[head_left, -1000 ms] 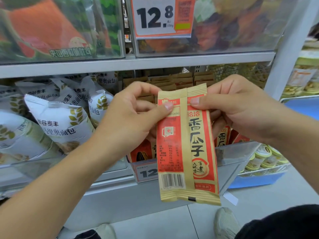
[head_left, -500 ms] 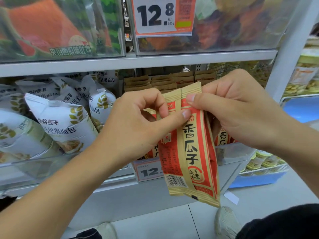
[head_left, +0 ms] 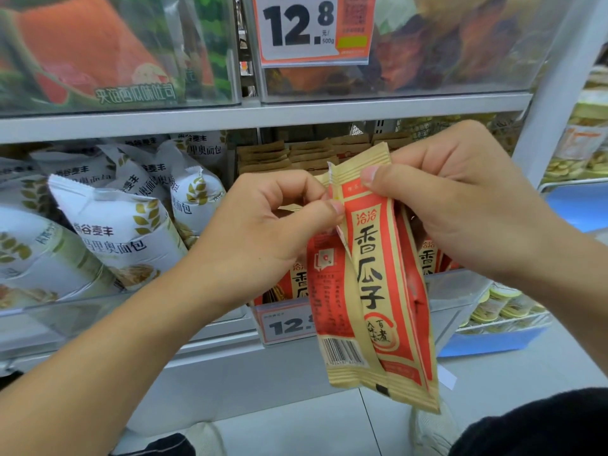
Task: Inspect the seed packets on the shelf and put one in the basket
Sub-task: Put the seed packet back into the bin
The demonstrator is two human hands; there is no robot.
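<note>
Red-and-tan seed packet [head_left: 371,284], held upright before the shelf [head_left: 263,116]; top edge pinched by left hand [head_left: 263,225] and right hand [head_left: 460,205]. White bread bags [head_left: 112,238] stocked at left.

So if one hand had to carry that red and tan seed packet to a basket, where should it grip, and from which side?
Probably at the flat crimped top seal of the seed packet, pinched from above. The packet hangs upright, its fuller body below. The right hand already pinches that upper end, while the left hand pinches the loose left edge and could let go.
</note>
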